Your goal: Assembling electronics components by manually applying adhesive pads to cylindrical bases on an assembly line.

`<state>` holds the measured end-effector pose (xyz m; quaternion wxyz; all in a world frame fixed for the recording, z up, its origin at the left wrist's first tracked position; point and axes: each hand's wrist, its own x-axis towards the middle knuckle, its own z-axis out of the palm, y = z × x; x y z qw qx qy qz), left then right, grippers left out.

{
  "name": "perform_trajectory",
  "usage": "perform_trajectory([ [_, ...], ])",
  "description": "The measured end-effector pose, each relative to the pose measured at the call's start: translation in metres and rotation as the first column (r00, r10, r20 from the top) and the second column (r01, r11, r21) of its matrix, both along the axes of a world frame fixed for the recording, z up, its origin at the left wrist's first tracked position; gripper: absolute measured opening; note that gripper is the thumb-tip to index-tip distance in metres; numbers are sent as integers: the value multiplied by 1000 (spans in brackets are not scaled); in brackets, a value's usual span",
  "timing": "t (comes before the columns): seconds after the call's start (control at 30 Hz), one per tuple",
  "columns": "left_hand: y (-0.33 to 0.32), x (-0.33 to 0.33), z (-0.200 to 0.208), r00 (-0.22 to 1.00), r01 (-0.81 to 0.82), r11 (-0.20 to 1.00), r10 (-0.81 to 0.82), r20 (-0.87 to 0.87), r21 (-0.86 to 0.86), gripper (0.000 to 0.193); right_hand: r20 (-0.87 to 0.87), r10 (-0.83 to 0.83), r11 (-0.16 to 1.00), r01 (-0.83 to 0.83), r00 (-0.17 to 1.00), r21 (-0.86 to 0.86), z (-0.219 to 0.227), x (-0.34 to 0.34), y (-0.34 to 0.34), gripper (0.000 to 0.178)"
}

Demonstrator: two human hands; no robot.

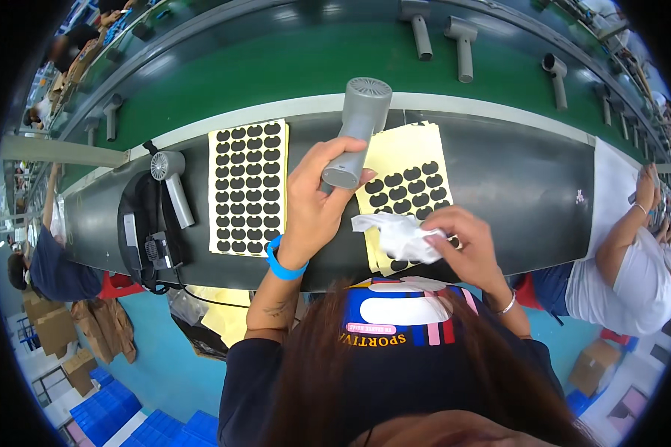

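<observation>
My left hand [311, 201] is wrapped round the handle of a grey hair dryer [366, 104], lifted over the black work table [514, 171]. The dryer's round vented end points up and away, and the flat end of its handle faces me. A crumpled white cloth [402, 237] is pinched in my right hand [466, 242], below and to the right of the dryer. Under both hands lies a yellow stack of sheets [399, 149] with rows of black oval stickers. To its left is a second yellow sticker sheet [247, 186], with full rows.
Another grey hair dryer [175, 190] lies at the left beside a black bag-like item [132, 212] with a cable. Beyond the table runs a green conveyor belt [261, 74] carrying several hair dryers [462, 48]. Co-workers sit close at left and right [619, 276].
</observation>
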<state>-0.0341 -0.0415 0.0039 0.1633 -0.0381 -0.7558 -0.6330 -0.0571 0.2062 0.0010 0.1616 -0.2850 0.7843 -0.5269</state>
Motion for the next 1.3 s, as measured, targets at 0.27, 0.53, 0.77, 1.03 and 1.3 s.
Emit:
perform_trajectory([
  [0.27, 16, 6, 0, 992, 103, 994, -104, 76, 26, 37, -365, -270, 944, 319, 891, 81, -50, -37, -11, 14],
  [0.53, 27, 17, -9, 997, 34, 993, -41, -63, -109, 34, -377, -333, 929, 369, 864, 25, -70, -67, -14, 11],
  [0.77, 27, 16, -10, 997, 68, 990, -63, 43, -124, 34, -329, -327, 929, 365, 886, 59, -65, -70, -14, 12],
  [1.03, 34, 10, -6, 960, -233, 877, 138, -245, -420, 44, -363, -308, 938, 344, 879, 36, -70, -71, -15, 10],
  [1.3, 37, 16, 1, 968, -157, 941, 87, -237, -299, 41, 96, -354, 916, 365, 930, -164, -74, -72, 2, 4],
])
